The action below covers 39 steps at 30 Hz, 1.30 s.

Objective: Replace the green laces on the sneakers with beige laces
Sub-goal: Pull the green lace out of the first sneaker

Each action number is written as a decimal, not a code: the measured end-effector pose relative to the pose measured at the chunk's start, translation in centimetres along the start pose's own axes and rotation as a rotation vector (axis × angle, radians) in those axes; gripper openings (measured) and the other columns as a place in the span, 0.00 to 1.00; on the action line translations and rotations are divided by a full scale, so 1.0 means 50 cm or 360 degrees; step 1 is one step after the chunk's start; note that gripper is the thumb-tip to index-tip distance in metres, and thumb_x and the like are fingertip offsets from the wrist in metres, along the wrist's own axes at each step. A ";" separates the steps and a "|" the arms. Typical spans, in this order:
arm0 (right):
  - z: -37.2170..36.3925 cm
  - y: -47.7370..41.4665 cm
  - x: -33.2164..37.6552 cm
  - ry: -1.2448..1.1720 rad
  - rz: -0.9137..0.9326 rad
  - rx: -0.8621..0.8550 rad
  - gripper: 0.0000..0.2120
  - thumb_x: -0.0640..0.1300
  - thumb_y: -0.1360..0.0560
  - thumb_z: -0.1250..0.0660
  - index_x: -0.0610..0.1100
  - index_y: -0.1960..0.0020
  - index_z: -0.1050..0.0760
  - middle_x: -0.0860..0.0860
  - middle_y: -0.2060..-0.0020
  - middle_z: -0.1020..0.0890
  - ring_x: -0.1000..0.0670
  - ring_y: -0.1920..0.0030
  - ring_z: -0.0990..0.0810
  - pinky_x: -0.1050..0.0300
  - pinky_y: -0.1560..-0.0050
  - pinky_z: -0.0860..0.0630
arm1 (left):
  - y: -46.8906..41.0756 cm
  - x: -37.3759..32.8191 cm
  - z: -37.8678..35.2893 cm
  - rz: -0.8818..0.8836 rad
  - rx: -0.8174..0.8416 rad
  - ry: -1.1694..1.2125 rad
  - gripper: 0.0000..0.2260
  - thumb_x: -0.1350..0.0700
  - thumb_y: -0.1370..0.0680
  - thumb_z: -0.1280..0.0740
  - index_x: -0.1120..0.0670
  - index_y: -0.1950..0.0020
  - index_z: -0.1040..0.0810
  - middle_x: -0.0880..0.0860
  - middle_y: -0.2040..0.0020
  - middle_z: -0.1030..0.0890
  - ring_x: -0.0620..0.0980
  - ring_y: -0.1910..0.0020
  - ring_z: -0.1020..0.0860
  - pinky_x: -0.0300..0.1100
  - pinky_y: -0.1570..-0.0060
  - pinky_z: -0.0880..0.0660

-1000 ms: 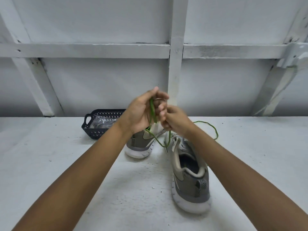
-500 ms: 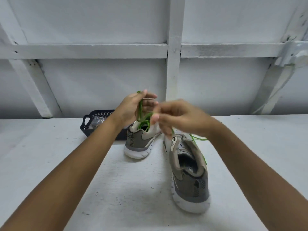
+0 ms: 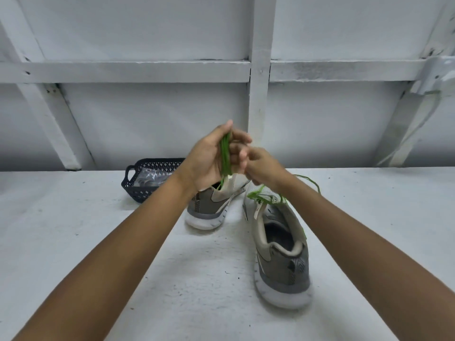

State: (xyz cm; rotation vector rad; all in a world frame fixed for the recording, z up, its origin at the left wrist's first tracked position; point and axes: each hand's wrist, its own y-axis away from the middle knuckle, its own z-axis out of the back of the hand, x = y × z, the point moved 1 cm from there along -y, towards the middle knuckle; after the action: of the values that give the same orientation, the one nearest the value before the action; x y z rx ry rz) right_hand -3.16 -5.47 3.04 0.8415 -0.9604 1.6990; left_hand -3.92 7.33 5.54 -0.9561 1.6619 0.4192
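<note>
Two grey sneakers with white soles stand on the white surface: one (image 3: 211, 207) behind my hands, the other (image 3: 280, 252) nearer and to the right, heel toward me. My left hand (image 3: 211, 156) is raised above the far sneaker and grips a bundle of folded green lace (image 3: 225, 153). My right hand (image 3: 261, 166) sits right beside it, fingers curled and pinching the same lace. Loose green lace (image 3: 263, 195) trails over the near sneaker's tongue and loops off to the right. No beige laces can be made out.
A dark perforated plastic basket (image 3: 147, 178) with a clear packet inside stands at the back left, just behind the far sneaker. A white wall with crossed beams (image 3: 258, 70) rises behind the surface.
My right hand, which had drawn out to the right, has come back against my left hand. The green bundle in my left hand looks thicker, and both hands sit slightly higher.
</note>
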 end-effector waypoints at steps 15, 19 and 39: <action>-0.038 0.077 0.024 0.0390 0.0108 -0.0230 0.09 0.45 0.22 0.37 0.40 0.50 0.24 0.53 0.64 0.23 0.56 0.63 0.26 0.60 0.62 0.34 | -0.008 -0.037 0.034 0.0015 -0.0331 -0.0038 0.22 0.50 0.17 0.52 0.58 0.50 0.20 0.55 0.56 0.15 0.52 0.53 0.17 0.46 0.51 0.21; -0.057 0.038 -0.002 0.0039 -0.0028 0.0102 0.22 0.47 0.26 0.30 0.46 0.35 0.32 0.56 0.49 0.24 0.55 0.45 0.25 0.62 0.47 0.27 | -0.004 -0.052 0.010 0.0020 -0.0228 0.0040 0.26 0.50 0.17 0.51 0.57 0.56 0.15 0.55 0.57 0.15 0.51 0.55 0.16 0.43 0.56 0.19; 0.032 0.109 0.116 -0.0048 0.0250 0.0585 0.08 0.41 0.20 0.42 0.44 0.56 0.27 0.57 0.80 0.30 0.58 0.78 0.34 0.65 0.77 0.34 | 0.002 -0.004 0.074 0.0154 -0.0393 -0.0245 0.20 0.49 0.17 0.51 0.59 0.51 0.23 0.53 0.63 0.16 0.48 0.64 0.17 0.40 0.63 0.20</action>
State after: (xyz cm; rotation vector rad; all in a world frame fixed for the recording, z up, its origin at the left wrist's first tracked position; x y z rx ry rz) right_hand -9.87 -5.72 7.61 1.0538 -0.7594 2.0412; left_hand -1.60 10.04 4.53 -0.9983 1.5436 0.7587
